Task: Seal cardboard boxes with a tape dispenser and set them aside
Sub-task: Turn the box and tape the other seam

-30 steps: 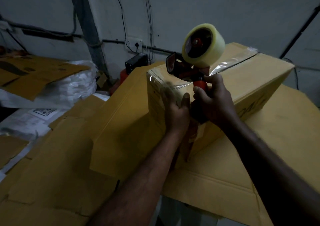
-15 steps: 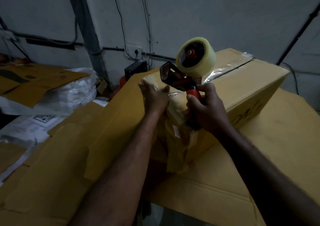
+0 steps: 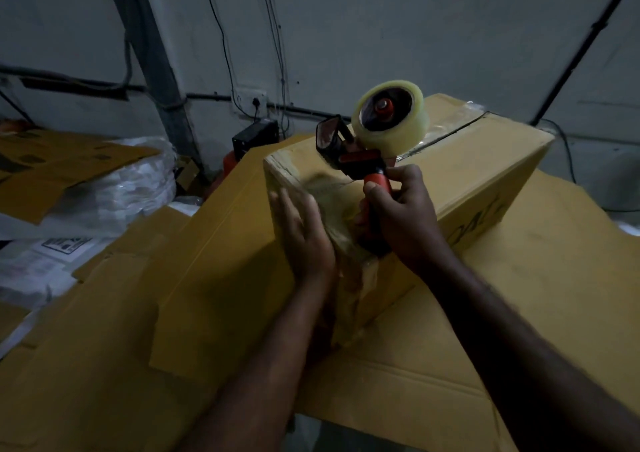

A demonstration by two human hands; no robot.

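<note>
A closed cardboard box [image 3: 478,171] lies in the middle, its top seam covered by clear tape that runs down over the near end. My right hand [image 3: 401,216] grips the orange handle of the tape dispenser [image 3: 367,147], whose pale tape roll stands above the box's near top edge. My left hand [image 3: 304,233] lies flat with straight fingers against the taped near end of the box, just left of the dispenser handle.
Flattened cardboard sheets [image 3: 138,313] cover the surface under and left of the box. A heap of white plastic bags [image 3: 114,188] topped with cardboard sits at the left. A black device [image 3: 254,136] and cables stand by the grey wall behind.
My left hand slid from the box's near top corner down onto the taped end face, fingers now flat. The dispenser stays at the top edge in my right hand.
</note>
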